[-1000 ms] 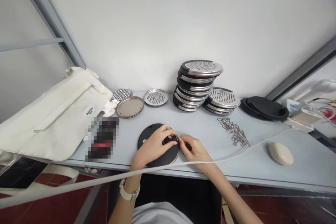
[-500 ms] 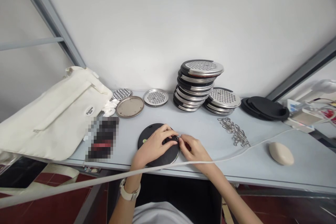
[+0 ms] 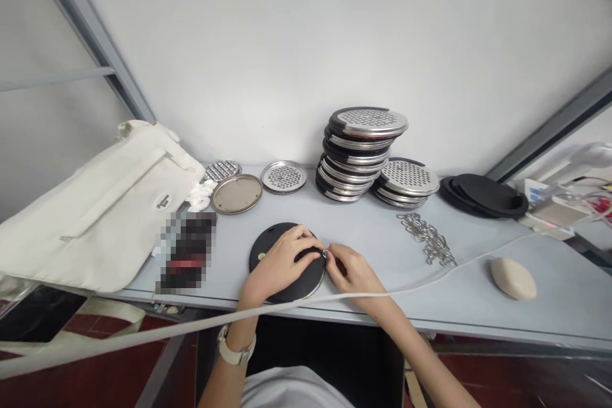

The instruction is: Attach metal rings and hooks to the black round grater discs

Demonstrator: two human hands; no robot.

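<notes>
A round black disc (image 3: 306, 285) with a metal edge and a small greenish spot lies flat near the table's front. My left hand (image 3: 287, 258) rests over it, thumb and fingers closed on it near its right edge; the palm hides part of the disc. Fingertips of my right hand (image 3: 351, 268) pinch a small metal ring (image 3: 325, 254) at that same edge. How the ring meets the disc is too small to tell. Right of my hands lies a loose pile of metal clips (image 3: 428, 239).
Behind stand a tall stack (image 3: 356, 162) and a shorter stack (image 3: 406, 182) of round grater plates. Black round covers (image 3: 482, 196) lie right, near a beige oval object (image 3: 514, 278). A white cable (image 3: 421, 287) crosses in front. A cream bag (image 3: 109, 217) lies left.
The metal ring shows more plainly between my fingertips. My left fingers have shifted slightly and the dark part between them is less visible. Both hands stay at the disc's right edge.
</notes>
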